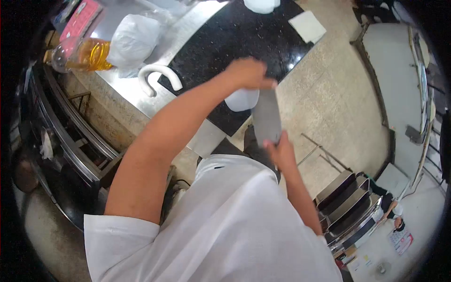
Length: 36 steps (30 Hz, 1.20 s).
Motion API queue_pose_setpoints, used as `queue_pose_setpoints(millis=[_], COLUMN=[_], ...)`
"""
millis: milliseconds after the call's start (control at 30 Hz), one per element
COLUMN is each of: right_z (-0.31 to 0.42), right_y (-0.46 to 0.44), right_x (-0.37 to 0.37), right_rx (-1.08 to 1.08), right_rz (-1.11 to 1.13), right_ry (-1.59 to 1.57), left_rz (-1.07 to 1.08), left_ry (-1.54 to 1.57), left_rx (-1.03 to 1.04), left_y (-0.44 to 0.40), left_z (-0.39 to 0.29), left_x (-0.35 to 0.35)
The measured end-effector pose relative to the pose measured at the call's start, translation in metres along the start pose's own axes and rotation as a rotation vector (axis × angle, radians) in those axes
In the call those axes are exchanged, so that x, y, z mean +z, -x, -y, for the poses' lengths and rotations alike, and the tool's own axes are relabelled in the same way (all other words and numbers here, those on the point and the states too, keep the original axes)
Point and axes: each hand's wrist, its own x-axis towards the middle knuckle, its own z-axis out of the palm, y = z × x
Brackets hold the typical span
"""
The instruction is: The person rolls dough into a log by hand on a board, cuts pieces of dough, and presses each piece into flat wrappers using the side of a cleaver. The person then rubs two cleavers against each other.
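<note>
A flat grey blade-like piece (267,113) is held between my two hands near the edge of the black counter (211,42). My left hand (248,74) is closed at its upper end, blurred by motion. At its lower end the fingers of my right hand (282,151) pinch it. Just left of the piece, below my left hand, is a white rounded object (242,99); its upper part is hidden by that hand. Another white object (262,4) lies at the counter's far edge, and a folded white cloth or paper (307,27) at its right corner.
At the left are a bottle of yellow liquid (89,54), a white plastic bag (134,41), a curved white handle-like piece (159,70) and a pink packet (81,21). Metal racks (350,202) stand at the lower right, with another person (392,207) beyond them.
</note>
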Motion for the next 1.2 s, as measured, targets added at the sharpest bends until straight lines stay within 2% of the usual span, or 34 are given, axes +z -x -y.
queue_pose_setpoints(millis=[33,67,100,133,200,267,300,367,467,533,567,600,667,700,733,833,933,967,1000,1033,1067,1133,1167,1200], right_z=[-0.012,-0.028,-0.038,-0.033,-0.018,-0.011,-0.001,0.029,0.052,0.054,0.050,0.043,0.030,0.025,0.014,-0.019,-0.040,-0.047,-0.056,-0.062,-0.066,-0.053,-0.049,-0.045], right_y=[0.024,0.045,0.051,0.046,0.045,0.005,-0.022,-0.075,-0.117,-0.117,-0.112,-0.106,-0.104,-0.106,-0.118,-0.147,-0.148,-0.147,-0.147,-0.145,-0.146,-0.146,-0.153,-0.161], right_x=[0.005,0.008,0.006,-0.003,-0.020,-0.035,-0.045,-0.055,-0.030,-0.013,-0.013,-0.017,-0.036,-0.045,-0.069,-0.130,-0.185,-0.197,-0.206,-0.214,-0.218,-0.231,-0.234,-0.234], right_rx=[0.038,0.001,-0.040,-0.054,-0.015,-0.124,-0.170,-0.213,-0.340,-0.417,-0.469,-0.518,-0.557,-0.571,-0.608,-0.482,-0.419,-0.388,-0.391,-0.449,-0.507,-0.505,-0.462,-0.411], right_rz=[0.038,0.104,0.165,0.151,0.008,-0.107,-0.135,-0.102,-0.010,0.202,0.272,0.337,0.405,0.470,0.489,0.443,0.373,0.323,0.319,0.221,0.124,0.107,0.114,0.127], right_ry=[0.013,0.044,0.073,0.078,0.054,0.012,0.020,0.062,-0.040,0.097,0.116,0.133,0.158,0.190,0.205,0.152,0.081,0.035,0.040,-0.054,-0.149,-0.224,-0.382,-0.540], left_rz=[0.151,0.141,-0.094,-0.113,-0.432,-0.442,-0.449,-0.449,-0.540,-0.557,-0.480,-0.498,-0.594,-0.530,-0.582,-0.667,-0.859,-0.864,-0.917,-0.968,-0.972,-1.132,-1.139,-1.088], left_ry=[0.035,0.117,0.137,0.131,0.320,0.406,0.432,0.457,0.474,0.674,0.834,0.817,1.222,1.306,1.241,1.252,1.353,1.354,1.404,1.451,1.451,0.849,0.842,0.675], left_rx=[0.058,0.052,0.053,0.058,0.002,0.017,-0.038,-0.123,-0.089,-0.044,-0.110,-0.125,-0.201,-0.278,-0.281,-0.133,-0.113,-0.104,-0.211,-0.322,-0.318,-0.558,-0.568,-0.476], left_y=[0.011,0.024,0.037,0.041,0.055,0.064,0.066,0.071,0.080,0.099,0.108,0.115,0.118,0.115,0.088,0.028,-0.047,-0.068,-0.087,-0.097,-0.103,-0.103,-0.095,-0.078], left_z=[0.003,0.005,0.009,0.015,0.023,0.022,0.020,0.017,0.013,0.009,0.013,0.011,0.000,-0.009,-0.028,-0.031,-0.007,0.009,0.027,0.035,0.041,0.045,0.048,0.039], left_x=[0.008,0.013,0.027,0.033,0.047,0.049,0.049,0.054,0.061,0.061,0.068,0.068,0.066,0.050,0.022,-0.022,-0.060,-0.069,-0.073,-0.073,-0.066,-0.060,-0.052,-0.040])
